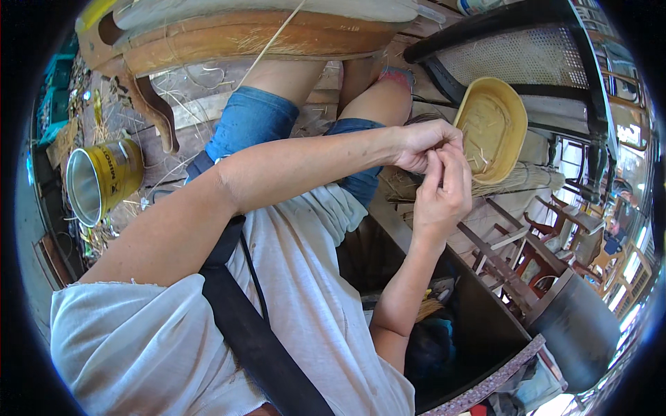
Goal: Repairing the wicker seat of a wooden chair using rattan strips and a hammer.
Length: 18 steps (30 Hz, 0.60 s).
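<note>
My left hand [427, 143] and my right hand [447, 182] meet at the right of my lap, fingertips pinched together. Whatever lies between the fingers is hidden or too thin to make out. Just beyond them stands a yellow oval tub [515, 132], with pale strips and scraps lying in its bottom. A thin cane strand [277, 33] slants across the curved wooden furniture frame [208, 43] in front of my knees; its lower end reaches down near my leg.
A yellow metal can [119, 173] lies at the left among loose fibres. A black chair with a woven cane panel [517, 59] is at the far right. Near the tub lies a straw bundle [520, 180]. A dark open box [485, 312] sits beside my right arm.
</note>
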{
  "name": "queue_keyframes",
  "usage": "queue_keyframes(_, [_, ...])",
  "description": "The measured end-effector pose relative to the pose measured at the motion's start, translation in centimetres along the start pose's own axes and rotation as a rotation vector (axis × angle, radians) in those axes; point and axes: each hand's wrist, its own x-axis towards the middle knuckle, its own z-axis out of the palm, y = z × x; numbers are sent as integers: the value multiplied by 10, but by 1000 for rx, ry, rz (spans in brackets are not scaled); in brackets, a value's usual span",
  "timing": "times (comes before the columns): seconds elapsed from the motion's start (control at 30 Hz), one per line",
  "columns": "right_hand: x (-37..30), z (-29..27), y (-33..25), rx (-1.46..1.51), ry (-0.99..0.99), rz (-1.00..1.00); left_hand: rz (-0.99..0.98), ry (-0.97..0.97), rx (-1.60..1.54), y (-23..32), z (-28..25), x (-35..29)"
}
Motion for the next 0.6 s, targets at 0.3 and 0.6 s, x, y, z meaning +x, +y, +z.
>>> queue_keyframes(0.3, [-3, -7, 4, 5, 43, 70, 9, 155, 94, 1, 19, -15])
queue_keyframes(0.6, [63, -56, 62, -228, -339, -43, -26, 228, 449, -2, 14, -31])
